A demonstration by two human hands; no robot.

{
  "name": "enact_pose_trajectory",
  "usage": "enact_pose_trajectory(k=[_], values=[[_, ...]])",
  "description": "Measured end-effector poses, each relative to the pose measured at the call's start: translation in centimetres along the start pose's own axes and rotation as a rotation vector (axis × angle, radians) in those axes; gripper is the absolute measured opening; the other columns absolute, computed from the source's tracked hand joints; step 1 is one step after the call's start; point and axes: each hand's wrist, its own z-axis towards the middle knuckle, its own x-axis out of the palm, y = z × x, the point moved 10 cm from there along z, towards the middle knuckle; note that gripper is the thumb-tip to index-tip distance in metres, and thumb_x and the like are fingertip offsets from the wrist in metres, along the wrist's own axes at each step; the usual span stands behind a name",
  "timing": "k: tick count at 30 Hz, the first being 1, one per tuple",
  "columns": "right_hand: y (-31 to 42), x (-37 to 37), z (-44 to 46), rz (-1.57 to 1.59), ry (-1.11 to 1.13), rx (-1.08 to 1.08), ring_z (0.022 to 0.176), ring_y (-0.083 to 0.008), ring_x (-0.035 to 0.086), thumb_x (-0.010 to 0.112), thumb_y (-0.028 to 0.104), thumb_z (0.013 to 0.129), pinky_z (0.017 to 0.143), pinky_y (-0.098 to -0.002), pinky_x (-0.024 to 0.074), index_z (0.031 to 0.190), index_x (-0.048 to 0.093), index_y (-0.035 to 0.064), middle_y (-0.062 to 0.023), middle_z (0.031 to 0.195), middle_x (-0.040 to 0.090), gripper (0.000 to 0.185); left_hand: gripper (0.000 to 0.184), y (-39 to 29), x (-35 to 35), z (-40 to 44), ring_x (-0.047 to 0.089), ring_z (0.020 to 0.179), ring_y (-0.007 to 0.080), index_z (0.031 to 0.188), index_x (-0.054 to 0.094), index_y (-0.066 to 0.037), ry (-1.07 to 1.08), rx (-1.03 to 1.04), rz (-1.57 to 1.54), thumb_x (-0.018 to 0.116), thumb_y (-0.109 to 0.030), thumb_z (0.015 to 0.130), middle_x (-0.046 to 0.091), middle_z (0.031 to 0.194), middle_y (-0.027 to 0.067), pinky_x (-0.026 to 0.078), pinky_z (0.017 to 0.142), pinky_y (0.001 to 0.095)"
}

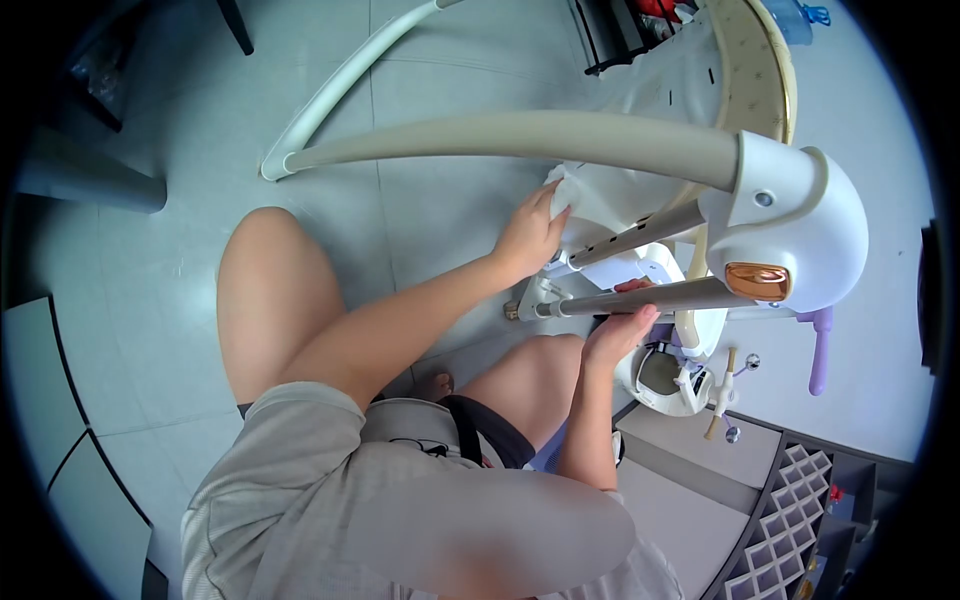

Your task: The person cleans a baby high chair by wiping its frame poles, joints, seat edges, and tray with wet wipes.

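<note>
White-and-beige tubular stand with a rounded plastic hub (600, 138) reaches across the far side and the right of the scene, its long curved tube arching beyond both hands, and the person's two hands are right in among its parts! Left hand (532, 238) first: it is out in front, under the sweep of that curved tube, fingers bent together and pinching a crumpled white cloth (564, 193). Whether the cloth presses on the frame, I cannot tell. Over to the right hand (618, 338), nearer the body and farther right: it is half curled around the nearer straight grey metal tube (690, 297), thumb on the near side, fingertips showing on the far side.

Just beyond that runs a second straight grey metal tube (640, 236), with dark holes along it, between the two hands and the hub. Both tubes meet the white hub to the right of the hands, where a shiny copper-coloured button (757, 281) faces us.

Right of the right hand and a little nearer, a white rounded plastic part with a grey centre (660, 375) sits near the pale grey drawers (690, 500), and a purple plastic handle (820, 355) hangs farther right. Pale grey floor tiles (180, 260) spread away to the left, and a blue plastic bottle (793, 22) stands at the far right.
</note>
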Motion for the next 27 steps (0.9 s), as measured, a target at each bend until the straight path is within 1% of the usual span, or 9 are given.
enact_pose_trajectory(k=[6,7,10,16,19,22,24,26,27], values=[[0.6,-0.3,0.2,-0.014,-0.008,-0.002,0.086,-0.0169,0.048,0.044,0.063,0.091,0.077,-0.0307,0.0388,0.105,0.044,0.0053,-0.0079,0.092,0.049,0.059,0.033,0.3,-0.4,1.6,0.055,0.104,0.0481,0.122,0.051,0.007,-0.001,-0.228,-0.189,0.048,-0.015,0.097,0.059,0.112,0.03,0.045,0.089,0.0458],[0.9,-0.3,0.3,-0.022,-0.016,-0.018,0.084,-0.017,0.049,0.044,0.063,0.091,0.076,-0.0307,0.0394,0.104,0.045,0.0049,-0.0082,0.091,0.049,0.059,0.031,1.2,-0.1,2.4,0.058,0.102,0.0456,0.12,0.052,0.004,0.0,-0.362,-0.175,0.048,-0.017,0.098,0.062,0.109,0.0264,0.046,0.087,0.0452],[1.6,0.1,0.1,-0.036,-0.007,-0.039,0.081,-0.0175,0.05,0.044,0.063,0.091,0.074,-0.0308,0.0409,0.103,0.045,0.0038,-0.0089,0.088,0.05,0.061,0.032,-5.0,-1.2,7.4,0.06,0.1,0.0407,0.12,0.051,0.003,-0.045,-0.035,-0.176,0.048,-0.022,0.099,0.063,0.106,0.0241,0.046,0.087,0.0432],[1.8,0.7,0.0,0.052,0.066,-0.082,0.083,-0.0182,0.051,0.049,0.055,0.094,0.076,-0.032,0.0425,0.108,0.046,0.0008,-0.0094,0.091,0.051,0.056,0.037,-16.9,0.1,13.5,0.059,0.104,0.0317,0.124,0.052,0.002,0.057,0.034,-0.273,0.048,-0.025,0.099,0.063,0.109,0.0202,0.045,0.091,0.0391],[1.6,2.3,-0.4,0.1,0.121,-0.026,0.09,-0.0179,0.049,0.048,0.049,0.097,0.083,-0.0316,0.0417,0.116,0.046,0.0006,-0.0091,0.098,0.05,0.052,0.037,-14.2,0.3,14.8,0.058,0.104,0.0289,0.123,0.053,0.002,0.077,0.075,-0.2,0.048,-0.026,0.1,0.063,0.109,0.0178,0.045,0.09,0.038],[3.4,5.3,0.2,0.063,0.224,0.031,0.093,-0.0184,0.05,0.055,0.029,0.095,0.087,-0.0317,0.0414,0.123,0.043,-0.0001,-0.0094,0.102,0.052,0.043,0.037,-8.4,-0.9,15.8,0.058,0.103,0.0261,0.123,0.054,0.002,0.045,0.047,-0.047,0.047,-0.027,0.1,0.063,0.109,0.0154,0.045,0.089,0.0369],[2.5,7.4,0.5,-0.039,0.321,0.053,0.118,-0.0303,0.051,0.063,0.017,0.09,0.102,-0.0375,0.0378,0.138,0.032,-0.0046,-0.0214,0.127,0.05,0.061,0.038,-5.1,-2.5,15.9,0.057,0.103,0.0242,0.123,0.055,0.002,0.023,0.026,0.046,0.047,-0.027,0.1,0.063,0.109,0.0137,0.044,0.088,0.0362],[4.7,9.3,0.9,-0.143,0.332,-0.192,0.127,-0.0369,0.044,0.067,0.014,0.083,0.108,-0.0408,0.0334,0.141,0.029,-0.0055,-0.026,0.136,0.043,0.071,0.038,-2.6,-4.7,15.3,0.057,0.102,0.0224,0.123,0.055,0.002,-0.004,-0.016,0.084,0.047,-0.028,0.1,0.063,0.109,0.0121,0.044,0.088,0.0355],[5.3,10.4,1.1,-0.115,0.353,-0.217,0.128,-0.038,0.042,0.067,0.013,0.083,0.108,-0.0411,0.0327,0.142,0.028,-0.0057,-0.0264,0.139,0.041,0.073,0.038,-1.3,-5.9,14.4,0.057,0.099,0.02,0.119,0.058,0.002,-0.025,-0.172,-0.062,0.046,-0.029,0.1,0.063,0.108,0.0103,0.044,0.086,0.034]])
